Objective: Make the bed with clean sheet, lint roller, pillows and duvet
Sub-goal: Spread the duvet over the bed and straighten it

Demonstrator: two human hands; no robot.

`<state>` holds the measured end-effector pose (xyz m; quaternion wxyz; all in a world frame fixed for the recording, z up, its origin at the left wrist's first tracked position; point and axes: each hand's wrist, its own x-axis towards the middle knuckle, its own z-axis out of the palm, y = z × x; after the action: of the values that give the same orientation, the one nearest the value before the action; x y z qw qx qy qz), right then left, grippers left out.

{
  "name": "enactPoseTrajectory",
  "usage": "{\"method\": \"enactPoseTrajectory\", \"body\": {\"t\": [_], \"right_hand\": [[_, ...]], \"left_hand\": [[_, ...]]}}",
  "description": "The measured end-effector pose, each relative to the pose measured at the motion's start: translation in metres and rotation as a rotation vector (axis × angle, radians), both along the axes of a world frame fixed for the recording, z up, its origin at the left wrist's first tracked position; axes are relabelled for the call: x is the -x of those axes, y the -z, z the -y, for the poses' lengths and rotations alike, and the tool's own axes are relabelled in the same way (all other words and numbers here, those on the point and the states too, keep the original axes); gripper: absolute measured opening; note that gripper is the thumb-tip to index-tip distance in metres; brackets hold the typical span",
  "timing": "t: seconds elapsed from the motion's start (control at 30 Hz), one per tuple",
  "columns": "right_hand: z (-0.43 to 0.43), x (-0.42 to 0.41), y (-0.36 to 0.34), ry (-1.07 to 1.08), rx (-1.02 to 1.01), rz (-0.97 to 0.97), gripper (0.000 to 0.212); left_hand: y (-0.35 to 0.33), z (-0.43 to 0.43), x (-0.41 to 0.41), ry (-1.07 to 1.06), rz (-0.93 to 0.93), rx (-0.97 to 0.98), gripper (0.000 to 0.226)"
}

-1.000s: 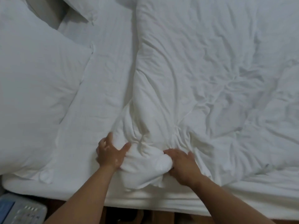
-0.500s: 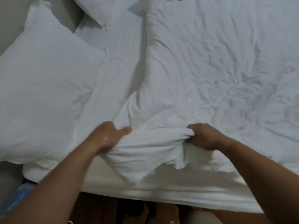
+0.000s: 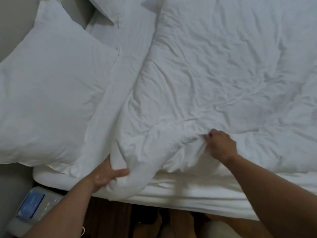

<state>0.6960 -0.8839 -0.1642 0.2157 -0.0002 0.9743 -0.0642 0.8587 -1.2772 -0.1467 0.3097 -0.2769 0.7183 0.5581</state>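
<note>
Duvet (image 3: 223, 74), bunched just beside the pillow (image 3: 51, 103), has its corner gripped by the left hand (image 3: 104, 176) nearer the pillow, its edge pinched by the right hand (image 3: 221, 145) farther off.

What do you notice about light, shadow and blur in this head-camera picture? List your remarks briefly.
Head view: soft, dim, even light, no glare on the white duvet; head view: arm shadows fall across the mattress side; head view: the left hand looks smeared by motion, the right hand somewhat sharper; head view: the floor below is dark.
</note>
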Motion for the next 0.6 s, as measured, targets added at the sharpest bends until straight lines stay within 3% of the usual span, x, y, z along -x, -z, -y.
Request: {"method": "enactPoseTrajectory", "body": {"t": [0.1,0.13,0.23,0.3,0.33,0.43,0.5,0.6], "right_hand": [[-0.025,0.003,-0.014,0.085,0.086,-0.049,0.039],[-0.023,0.001,-0.02,0.046,0.16,-0.078,0.047],[0.01,-0.016,-0.04,-0.261,0.225,0.045,0.112],[0.036,-0.026,-0.036,-0.359,0.101,0.161,0.124],[0.047,-0.025,-0.033,-0.356,0.058,0.181,0.114],[0.069,-0.002,-0.034,-0.329,0.054,0.086,0.047],[0.069,0.017,-0.04,-0.303,0.128,0.023,0.039],[0.057,0.028,-0.042,-0.247,0.1,0.023,0.046]], "left_hand": [[-0.004,-0.017,-0.005,0.021,-0.055,0.088,0.097],[-0.013,-0.018,0.002,0.018,-0.052,0.079,0.091],[-0.052,0.01,0.037,0.055,-0.048,0.059,0.099],[-0.089,0.039,0.068,0.181,-0.032,0.204,0.098],[-0.103,0.055,0.083,0.258,-0.026,0.326,0.101],[-0.114,0.099,0.112,0.292,0.118,0.873,0.114],[-0.101,0.101,0.111,0.311,0.167,1.072,0.121],[-0.059,0.07,0.086,0.293,-0.055,1.063,0.097]]}}
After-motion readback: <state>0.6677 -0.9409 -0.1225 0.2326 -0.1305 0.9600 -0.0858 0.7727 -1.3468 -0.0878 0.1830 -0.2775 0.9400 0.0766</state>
